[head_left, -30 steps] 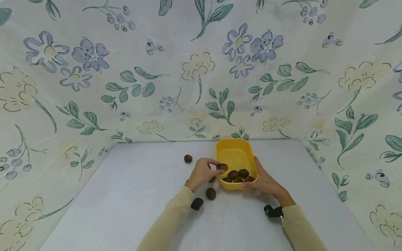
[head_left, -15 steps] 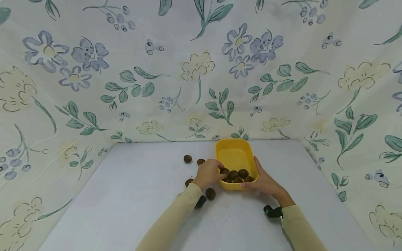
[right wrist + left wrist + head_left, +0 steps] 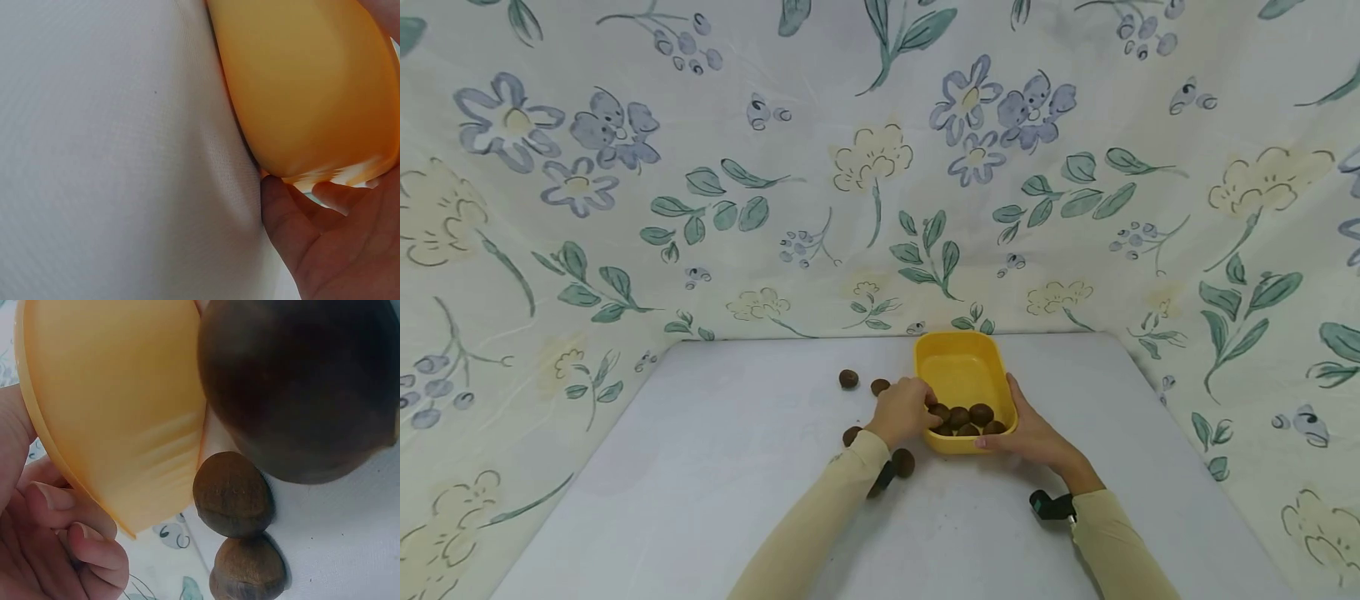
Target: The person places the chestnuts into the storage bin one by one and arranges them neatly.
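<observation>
A yellow plastic box stands toward the back of the table, with several brown chestnuts gathered at its near end. Reaching over its left rim, my left hand has finger and thumb around a chestnut inside. The left wrist view shows curled fingers at the rim, while the box wall hides that chestnut. My right hand grips the box's right near corner. In the right wrist view, its fingers curve beneath the box's wall.
Several loose chestnuts lie on the white table left of the box, one of them near my left wrist. A large blurred chestnut fills the top of the left wrist view. Floral cloth hangs behind the table.
My left hand has carried a chestnut over the left rim and lowered it among the others at the near end. The right hand and box have stayed in place.
</observation>
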### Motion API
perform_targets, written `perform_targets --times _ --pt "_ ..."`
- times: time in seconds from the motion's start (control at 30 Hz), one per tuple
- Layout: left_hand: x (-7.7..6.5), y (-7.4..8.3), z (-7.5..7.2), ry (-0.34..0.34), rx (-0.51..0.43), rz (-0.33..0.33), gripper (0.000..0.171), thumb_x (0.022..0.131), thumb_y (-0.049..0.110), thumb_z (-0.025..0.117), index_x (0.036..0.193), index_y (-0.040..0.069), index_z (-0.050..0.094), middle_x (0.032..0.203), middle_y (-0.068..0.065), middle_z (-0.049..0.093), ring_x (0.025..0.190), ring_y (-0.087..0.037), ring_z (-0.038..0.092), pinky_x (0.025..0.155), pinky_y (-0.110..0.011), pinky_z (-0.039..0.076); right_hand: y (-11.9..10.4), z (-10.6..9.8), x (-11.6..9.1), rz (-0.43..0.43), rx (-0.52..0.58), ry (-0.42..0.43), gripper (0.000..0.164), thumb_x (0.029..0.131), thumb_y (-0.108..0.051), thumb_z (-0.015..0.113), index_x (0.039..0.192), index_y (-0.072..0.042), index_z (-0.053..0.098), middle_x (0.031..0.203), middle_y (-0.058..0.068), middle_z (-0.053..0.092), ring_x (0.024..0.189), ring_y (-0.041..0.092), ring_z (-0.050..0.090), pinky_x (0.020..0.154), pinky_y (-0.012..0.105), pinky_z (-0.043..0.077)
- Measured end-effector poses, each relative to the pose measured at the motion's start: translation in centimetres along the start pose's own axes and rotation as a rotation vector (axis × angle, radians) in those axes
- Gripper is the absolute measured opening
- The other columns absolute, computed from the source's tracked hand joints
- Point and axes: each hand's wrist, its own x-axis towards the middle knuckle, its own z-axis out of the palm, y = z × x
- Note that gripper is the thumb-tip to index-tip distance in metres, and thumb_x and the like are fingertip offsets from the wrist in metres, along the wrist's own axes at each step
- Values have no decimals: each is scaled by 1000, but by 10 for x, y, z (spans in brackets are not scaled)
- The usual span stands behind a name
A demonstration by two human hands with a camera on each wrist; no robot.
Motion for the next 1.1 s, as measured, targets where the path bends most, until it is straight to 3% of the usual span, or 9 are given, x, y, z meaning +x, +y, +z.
perform_targets --times 0.43,0.8,0.93,1.1 --pt "2 3 -1 -27 25 21 10 86 18 84 81 12 77 73 2 70 66 -12 57 59 -25 51 0 1 0 24 -14 7 140 73 -55 87 166 -24 -13 176 14 5 160 42 18 124 68 20" --pt "4 1 0 -64 -11 -16 11 88 21 83 93 12 79 84 0 72 72 -13 59 65 -26 53 -3 3 0 25 -8 7 139 74 -53 87 166 -23 -14 176 15 5 159 43 18 123 69 19" --pt "1 0 1 -43 -9 -17 14 89 23 82 96 11 80 90 -1 74 76 -13 60 68 -27 55 -3 3 -1 40 -15 0 140 74 -54 86 166 -23 -15 176 15 4 159 44 17 123 70 20" --pt "-5 -2 -5 11 -40 10 19 89 26 82 101 12 81 104 -3 78 84 -15 64 74 -31 57 -2 0 -2 -1 2 -3 138 75 -52 87 166 -23 -14 176 15 5 159 43 17 124 69 17"
